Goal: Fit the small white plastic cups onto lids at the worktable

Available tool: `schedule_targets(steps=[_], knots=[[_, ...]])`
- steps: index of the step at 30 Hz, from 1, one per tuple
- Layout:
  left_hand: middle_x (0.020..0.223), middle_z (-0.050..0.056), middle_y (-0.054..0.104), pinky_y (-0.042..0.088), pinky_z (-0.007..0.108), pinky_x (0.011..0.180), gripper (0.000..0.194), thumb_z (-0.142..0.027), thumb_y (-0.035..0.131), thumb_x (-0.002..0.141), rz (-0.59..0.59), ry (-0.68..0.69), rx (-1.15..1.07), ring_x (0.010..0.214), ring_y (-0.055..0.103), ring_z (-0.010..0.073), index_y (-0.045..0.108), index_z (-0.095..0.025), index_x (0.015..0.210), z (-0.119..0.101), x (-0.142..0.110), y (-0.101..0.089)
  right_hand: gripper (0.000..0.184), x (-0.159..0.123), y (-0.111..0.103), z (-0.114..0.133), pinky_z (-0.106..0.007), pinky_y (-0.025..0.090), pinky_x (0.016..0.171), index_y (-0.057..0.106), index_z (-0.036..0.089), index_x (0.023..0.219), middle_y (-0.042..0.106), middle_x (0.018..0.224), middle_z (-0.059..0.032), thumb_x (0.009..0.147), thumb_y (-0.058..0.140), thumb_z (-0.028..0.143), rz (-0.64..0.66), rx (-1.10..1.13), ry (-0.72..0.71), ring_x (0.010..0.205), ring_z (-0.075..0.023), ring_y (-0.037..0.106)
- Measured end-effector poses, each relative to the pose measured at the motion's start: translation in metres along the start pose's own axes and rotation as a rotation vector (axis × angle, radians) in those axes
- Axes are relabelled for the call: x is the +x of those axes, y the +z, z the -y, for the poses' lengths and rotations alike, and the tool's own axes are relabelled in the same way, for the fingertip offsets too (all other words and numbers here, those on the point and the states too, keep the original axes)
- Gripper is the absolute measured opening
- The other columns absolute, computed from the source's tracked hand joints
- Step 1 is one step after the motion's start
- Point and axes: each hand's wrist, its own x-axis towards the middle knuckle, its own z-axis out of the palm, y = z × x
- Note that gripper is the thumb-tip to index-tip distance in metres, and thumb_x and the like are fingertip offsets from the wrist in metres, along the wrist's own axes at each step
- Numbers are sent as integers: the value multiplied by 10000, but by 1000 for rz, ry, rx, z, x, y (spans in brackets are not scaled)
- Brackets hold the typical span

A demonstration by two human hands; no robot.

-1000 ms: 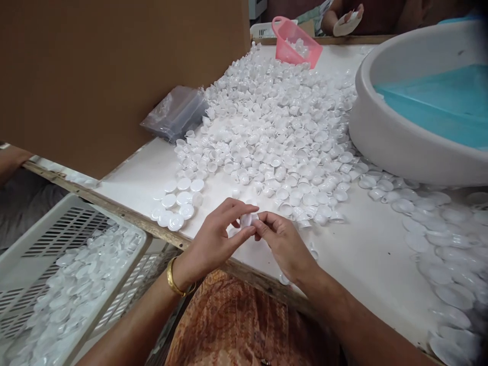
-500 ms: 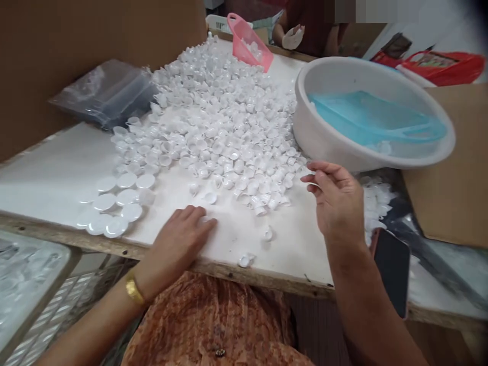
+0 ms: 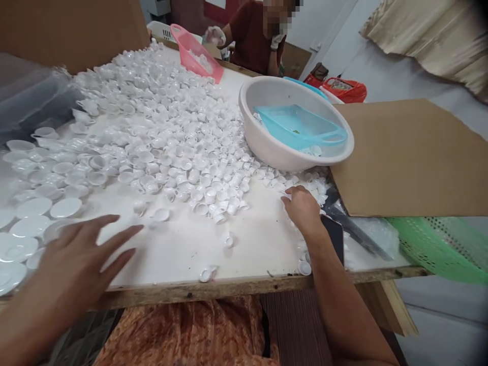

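Note:
A big heap of tiny white plastic cups (image 3: 163, 137) covers the white table (image 3: 183, 249). Small white saucers (image 3: 32, 208) lie in a loose group at the left. My left hand (image 3: 82, 256) lies flat near the table's front edge with fingers spread, holding nothing, right beside the saucers. My right hand (image 3: 303, 208) rests palm down on a pile of white pieces (image 3: 305, 180) beside the basin, fingers curled onto them; whether it grips one is hidden. Loose cups (image 3: 208, 273) lie between my hands.
A white basin (image 3: 267, 147) holding a light blue scoop (image 3: 301, 127) stands at the right, with a cardboard sheet (image 3: 412, 157) beyond it. A pink scoop (image 3: 196, 53) lies at the far side, where another person (image 3: 259, 40) sits. A green basket (image 3: 446, 249) is low right.
The view has swung right. My hands parted from the small white piece they held together; the left went down flat on the table, the right reached to the pile by the basin.

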Motion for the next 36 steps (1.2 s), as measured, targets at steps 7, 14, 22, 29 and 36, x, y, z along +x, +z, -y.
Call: schedule_targets(steps=[7,14,22,29,36], knots=[[1215,53,413,409,481,899,285,-338,422,880,3,150,245,1079,405,285,540,-336,1140,-13,0,18,153,-7,11,2,-361,398,766,658,131,872,609,962,-159,810,587,251,101,-175,-68,973,-285,532],[1201,112,473,424,451,901,309,-325,417,885,-64,215,166,1086,429,280,620,-237,1100,-29,4,19,162,-31,18,29,-292,394,715,628,153,919,643,925,-94,828,494,153,94,-120,-188,877,-216,582],[1040,110,548,451,358,827,337,-227,484,852,-127,1,218,958,498,230,556,-170,1176,-21,16,17,198,-39,2,44,-285,435,639,635,201,911,672,792,-36,788,550,331,-42,522,-19,708,-183,620],[880,87,571,412,315,723,218,-208,416,867,21,-20,158,863,516,210,623,-165,816,-46,33,18,219,-59,-9,130,-263,472,633,618,204,966,645,807,-27,805,558,339,326,1059,-206,714,-145,585],[648,14,592,329,254,554,298,-276,365,860,310,-309,-157,607,524,146,544,-183,641,-52,26,20,180,-62,1,167,-255,494,643,608,183,942,617,777,-7,799,540,269,576,1202,-209,669,-115,560]])
